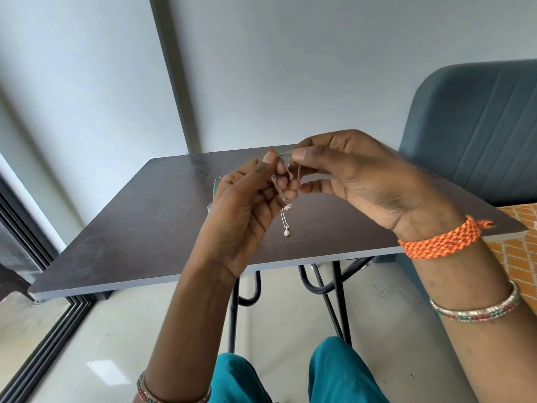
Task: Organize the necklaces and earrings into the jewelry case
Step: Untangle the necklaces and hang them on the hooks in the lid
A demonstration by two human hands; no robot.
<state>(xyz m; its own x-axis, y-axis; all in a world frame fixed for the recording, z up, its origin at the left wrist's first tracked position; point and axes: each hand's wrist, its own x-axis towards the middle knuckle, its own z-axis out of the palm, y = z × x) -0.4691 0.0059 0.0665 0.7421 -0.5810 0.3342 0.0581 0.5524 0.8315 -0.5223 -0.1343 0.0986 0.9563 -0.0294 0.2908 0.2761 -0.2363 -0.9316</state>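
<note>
Head view, single frame. I have both hands raised above the dark counter, working a thin silver necklace between them.

Left hand: thumb and forefinger pinch the chain near its top, the lower fingers curled in with a loop of chain running across them. Right hand: thumb and forefinger pinch the same chain just beside the left pinch, the remaining fingers spread loosely. The two pinch points nearly touch; I cannot tell whether a clasp sits between them.

Necklace position: in the air, not on the counter. Its long axis runs roughly vertical, hanging down from the pinch points, with a small pendant at the bottom end and what looks like a second small charm higher up the chain. The hanging part lies below and between the hands, nearer the left palm.

A teal edge shows behind the left hand, on the counter; probably the jewelry case, mostly hidden, so I cannot read its compartments.

Judgement: the chain is being straightened or clasped before stowing. The coming move turns on the case lying beyond and below the left hand.
</note>
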